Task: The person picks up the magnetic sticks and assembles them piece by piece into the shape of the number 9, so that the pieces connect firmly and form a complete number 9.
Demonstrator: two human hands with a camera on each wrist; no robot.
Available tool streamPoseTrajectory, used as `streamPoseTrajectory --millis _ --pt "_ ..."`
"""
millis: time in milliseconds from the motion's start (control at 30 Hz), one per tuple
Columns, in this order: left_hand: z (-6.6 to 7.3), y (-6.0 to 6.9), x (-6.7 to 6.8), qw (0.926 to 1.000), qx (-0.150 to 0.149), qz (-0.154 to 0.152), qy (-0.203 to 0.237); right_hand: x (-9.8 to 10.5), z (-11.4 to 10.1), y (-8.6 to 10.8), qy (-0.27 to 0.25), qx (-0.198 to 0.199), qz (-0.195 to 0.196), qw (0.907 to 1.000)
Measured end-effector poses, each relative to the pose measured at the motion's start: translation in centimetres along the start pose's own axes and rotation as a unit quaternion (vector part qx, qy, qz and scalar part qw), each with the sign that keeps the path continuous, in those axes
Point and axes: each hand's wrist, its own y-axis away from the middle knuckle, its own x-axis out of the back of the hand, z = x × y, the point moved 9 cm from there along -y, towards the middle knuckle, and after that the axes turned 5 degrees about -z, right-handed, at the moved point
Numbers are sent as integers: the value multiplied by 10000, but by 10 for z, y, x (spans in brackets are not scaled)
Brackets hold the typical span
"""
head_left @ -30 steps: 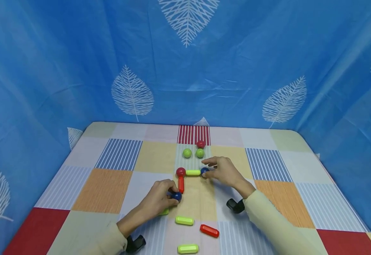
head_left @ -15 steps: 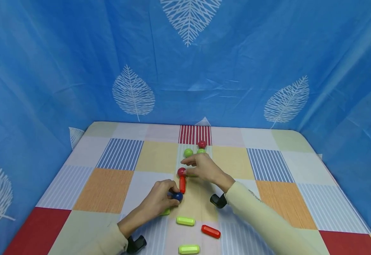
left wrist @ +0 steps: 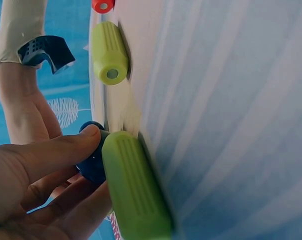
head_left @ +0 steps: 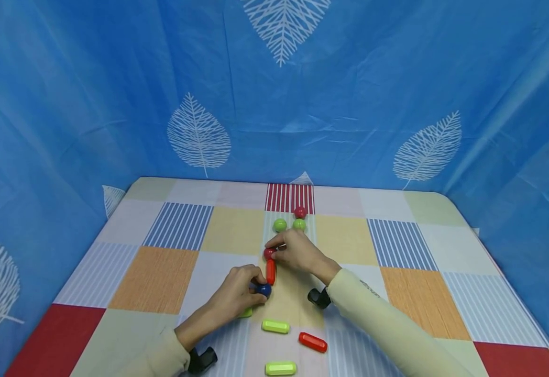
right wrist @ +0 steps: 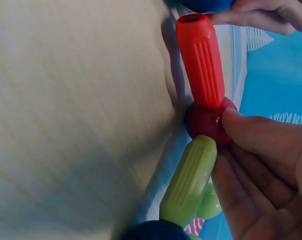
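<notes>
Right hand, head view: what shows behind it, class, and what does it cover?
Beyond the right hand, two green balls and the far red ball show. It covers a green rod and a blue ball, visible in the right wrist view.

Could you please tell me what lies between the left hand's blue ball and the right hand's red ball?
A red rod lies there, seen in the head and right wrist views.

head: high, set back, forward-down over desk [head_left: 234,230] to blue curtain [head_left: 350,68]
left wrist: close, low, rolled, desk frame-right
right wrist: close, low, rolled, desk frame-left
wrist overlap: blue ball [head_left: 265,290], cut by right-wrist top edge; head sees it too
</notes>
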Motion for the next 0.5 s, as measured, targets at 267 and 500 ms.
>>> streamPoseTrajectory --millis 267,500 --pt "-1 1 0 10000 -20 40 58 -1 3 -2 -5 -220 -41 9997" --pt "1 2 0 9999 -43 82 65 0 5 -3 6 -251 -47 9997"
